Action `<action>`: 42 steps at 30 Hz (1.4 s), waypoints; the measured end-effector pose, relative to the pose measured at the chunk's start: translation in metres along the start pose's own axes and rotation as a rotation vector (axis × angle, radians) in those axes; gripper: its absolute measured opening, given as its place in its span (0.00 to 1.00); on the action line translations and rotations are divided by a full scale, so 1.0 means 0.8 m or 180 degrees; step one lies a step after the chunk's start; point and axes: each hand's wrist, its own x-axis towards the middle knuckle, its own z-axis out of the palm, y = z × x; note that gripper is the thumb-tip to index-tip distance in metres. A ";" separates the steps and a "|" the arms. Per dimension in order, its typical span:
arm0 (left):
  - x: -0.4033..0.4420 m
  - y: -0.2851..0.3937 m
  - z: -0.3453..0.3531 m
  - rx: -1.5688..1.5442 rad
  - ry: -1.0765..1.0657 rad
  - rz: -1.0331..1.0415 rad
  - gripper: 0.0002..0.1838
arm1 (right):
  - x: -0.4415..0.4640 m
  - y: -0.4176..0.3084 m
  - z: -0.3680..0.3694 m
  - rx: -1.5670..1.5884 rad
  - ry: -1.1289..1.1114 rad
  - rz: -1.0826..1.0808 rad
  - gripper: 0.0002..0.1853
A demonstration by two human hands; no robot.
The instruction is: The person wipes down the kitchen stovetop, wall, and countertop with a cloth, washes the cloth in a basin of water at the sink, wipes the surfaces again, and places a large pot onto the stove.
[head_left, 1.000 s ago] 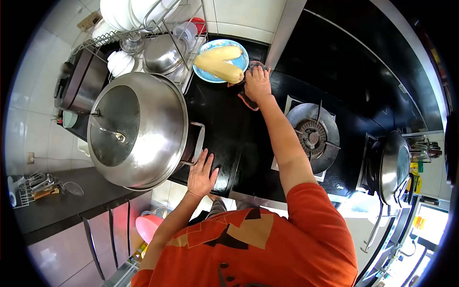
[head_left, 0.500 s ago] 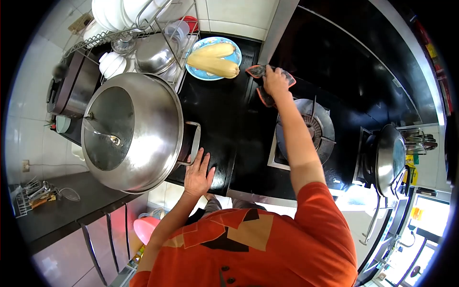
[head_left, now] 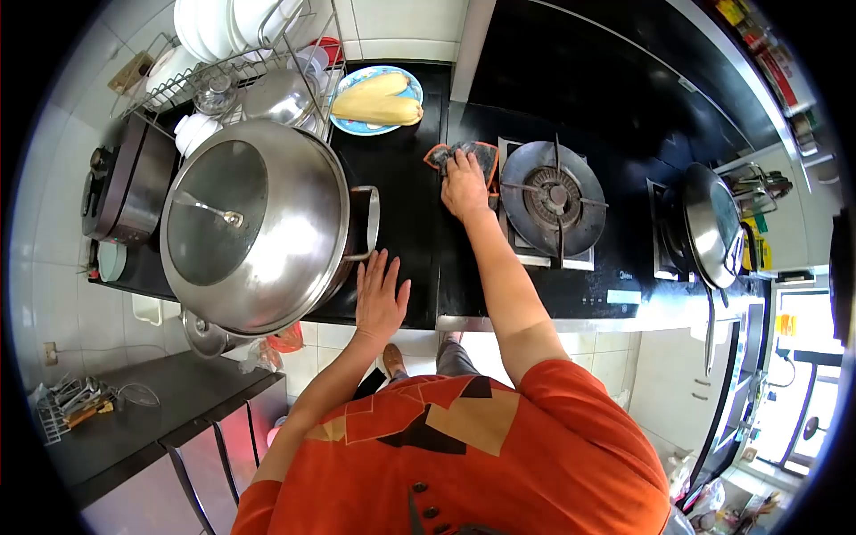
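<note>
Your right hand rests on a dark, orange-edged cloth on the black countertop, fingers close together; whether they pinch it cannot be told. Right of those fingers is a gas burner. Your left hand lies flat, fingers slightly spread, tips near the handle of a steel pot.

We note pale, square wall tiles at left and glossy, light-coloured floor tiles below. At lower left we log a low cabinet with a dark grey top and shiny, pale doors; at right, bright light fills a black-framed opening beyond a plain white cabinet.
</note>
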 end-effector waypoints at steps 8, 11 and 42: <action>-0.004 -0.004 0.007 -0.0137 0.0215 0.0183 0.24 | -0.143 -0.053 -0.050 0.0238 0.0016 -0.0034 0.23; -0.005 -0.005 0.006 -0.0183 0.0188 0.0194 0.25 | -0.199 -0.075 -0.074 0.0432 0.0034 -0.0091 0.22; -0.005 -0.005 0.012 0.0061 0.0245 0.0341 0.24 | -0.219 -0.086 -0.094 -0.0234 0.0078 0.0111 0.26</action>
